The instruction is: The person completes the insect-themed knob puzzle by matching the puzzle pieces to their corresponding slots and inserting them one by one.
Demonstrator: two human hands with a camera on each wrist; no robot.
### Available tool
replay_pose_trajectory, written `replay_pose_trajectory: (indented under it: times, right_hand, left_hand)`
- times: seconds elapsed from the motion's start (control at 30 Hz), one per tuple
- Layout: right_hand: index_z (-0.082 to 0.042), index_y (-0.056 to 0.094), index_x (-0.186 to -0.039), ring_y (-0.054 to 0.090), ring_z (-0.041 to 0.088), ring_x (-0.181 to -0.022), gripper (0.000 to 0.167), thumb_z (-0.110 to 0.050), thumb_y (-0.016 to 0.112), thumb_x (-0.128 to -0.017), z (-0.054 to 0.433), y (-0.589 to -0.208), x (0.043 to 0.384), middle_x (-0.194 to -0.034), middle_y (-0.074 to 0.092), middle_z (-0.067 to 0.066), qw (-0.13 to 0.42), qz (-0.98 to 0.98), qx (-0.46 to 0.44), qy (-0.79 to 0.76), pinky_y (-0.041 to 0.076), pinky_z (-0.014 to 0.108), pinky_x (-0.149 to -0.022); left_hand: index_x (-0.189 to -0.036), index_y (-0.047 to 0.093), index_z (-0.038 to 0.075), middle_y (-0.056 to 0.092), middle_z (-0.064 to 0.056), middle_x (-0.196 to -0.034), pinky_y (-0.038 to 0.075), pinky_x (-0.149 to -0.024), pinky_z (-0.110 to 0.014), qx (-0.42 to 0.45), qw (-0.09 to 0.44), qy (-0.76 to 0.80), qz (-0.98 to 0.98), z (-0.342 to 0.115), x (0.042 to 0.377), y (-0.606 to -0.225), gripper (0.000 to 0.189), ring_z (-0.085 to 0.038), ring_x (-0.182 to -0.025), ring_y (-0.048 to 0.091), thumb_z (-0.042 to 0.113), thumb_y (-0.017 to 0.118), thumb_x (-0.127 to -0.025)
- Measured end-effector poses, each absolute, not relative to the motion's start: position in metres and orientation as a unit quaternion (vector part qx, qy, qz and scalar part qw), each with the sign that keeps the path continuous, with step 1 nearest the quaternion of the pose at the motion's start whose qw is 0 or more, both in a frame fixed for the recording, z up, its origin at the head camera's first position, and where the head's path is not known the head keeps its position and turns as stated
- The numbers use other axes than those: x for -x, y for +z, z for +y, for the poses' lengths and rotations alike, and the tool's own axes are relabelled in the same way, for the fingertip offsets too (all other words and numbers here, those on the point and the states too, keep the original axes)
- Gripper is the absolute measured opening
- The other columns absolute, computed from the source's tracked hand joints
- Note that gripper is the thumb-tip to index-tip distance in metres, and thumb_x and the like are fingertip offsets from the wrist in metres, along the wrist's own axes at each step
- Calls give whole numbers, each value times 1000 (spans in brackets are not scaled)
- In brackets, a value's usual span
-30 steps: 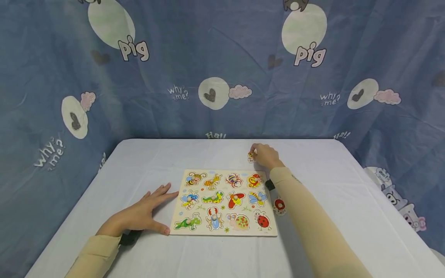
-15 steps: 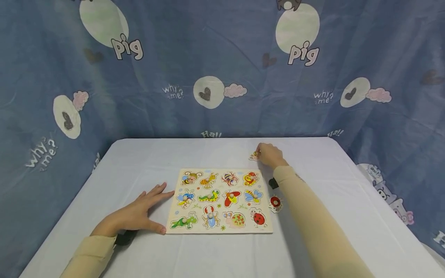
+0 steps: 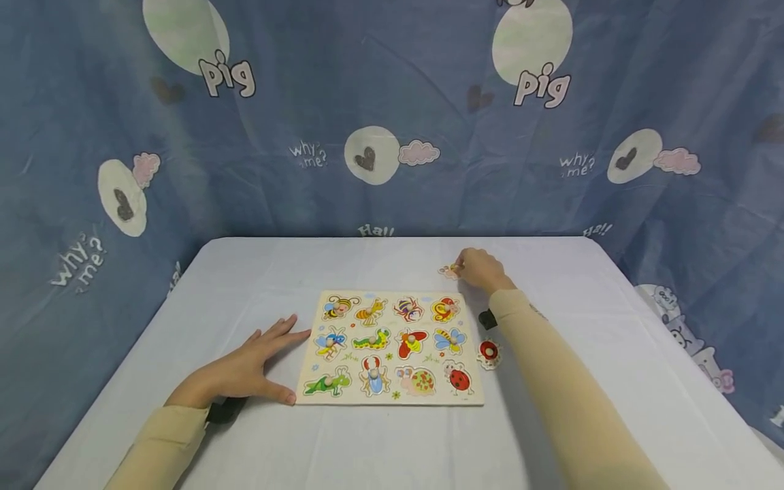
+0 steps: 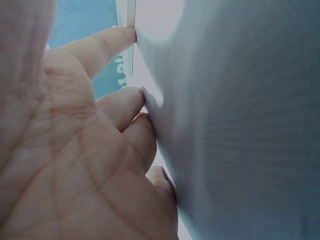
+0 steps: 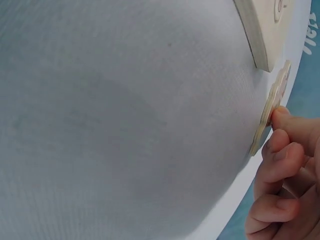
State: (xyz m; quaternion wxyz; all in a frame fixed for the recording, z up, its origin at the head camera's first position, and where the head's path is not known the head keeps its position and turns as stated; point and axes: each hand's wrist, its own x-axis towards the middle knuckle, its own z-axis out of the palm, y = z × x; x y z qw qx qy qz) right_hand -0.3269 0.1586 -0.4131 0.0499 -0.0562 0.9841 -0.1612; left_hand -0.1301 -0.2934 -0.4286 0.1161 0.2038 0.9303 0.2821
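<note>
The wooden insect puzzle board (image 3: pixel 394 359) lies flat on the white table, most of its pictures bearing small knobs. Spread at its left side is my left hand (image 3: pixel 248 371), thumb at the near corner and index fingertip at the left edge. Beyond the board's far right corner, my right hand (image 3: pixel 482 269) pinches a small pale wooden puzzle piece (image 3: pixel 448 271) between thumb and finger. In the right wrist view that piece (image 5: pixel 270 110) stands out edge-on, close over the table cloth, its printed face largely hidden. The snail picture (image 3: pixel 416 381) and ladybug picture (image 3: pixel 459 379) on the board show no knobs.
A loose ladybug piece (image 3: pixel 489 354) with a red knob area rests just right of the board, beside my right forearm. The white cloth-covered table (image 3: pixel 275 272) ends at a blue printed curtain (image 3: pixel 294 197) behind it.
My right hand has shifted slightly right with the puzzle piece, which has turned in the fingers. The left hand keeps its place at the board; the head view has shifted a little.
</note>
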Motion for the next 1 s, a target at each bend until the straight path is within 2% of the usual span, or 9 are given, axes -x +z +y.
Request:
replay_pose_trajectory:
  times: [0.13,0.27,0.53,0.8,1.0]
  right_hand:
    - [-14,71,-116,59,27,-90,15,-24,63,-108,164,-414,328,-113,70,13,56,981,60,-178,48,42,-79]
    - [-16,70,-118,55,26,-86,15,-25,62,-109,166,-413,327,-105,66,12,59,978,64,-191,43,39,-76]
    - [-14,69,-119,57,28,-92,17,-25,60,-110,168,-415,328,-112,68,13,66,978,66,-187,45,41,-82]
    - [-10,69,-121,54,24,-84,20,-24,59,-111,177,-411,324,-91,60,8,63,977,70,-194,43,38,-77]
    - [-7,70,-125,55,21,-82,24,-24,60,-110,184,-406,318,-93,65,8,66,975,74,-200,43,34,-73]
  left_hand:
    - [-165,46,19,15,-24,-180,2,-127,-80,-206,118,280,930,-293,131,-429,117,-53,-165,8,53,99,-67]
    - [-165,45,18,15,-24,-180,2,-127,-81,-208,118,278,930,-294,131,-429,117,-53,-165,8,53,99,-67]
    - [-165,45,15,14,-26,-179,2,-125,-82,-212,119,281,928,-294,130,-427,118,-54,-165,7,53,99,-67]
    - [-165,44,16,13,-26,-179,2,-126,-82,-213,116,276,930,-296,131,-429,118,-54,-165,7,54,98,-67]
    - [-165,45,18,14,-24,-180,3,-127,-80,-207,118,267,934,-294,133,-428,118,-53,-165,8,55,98,-67]
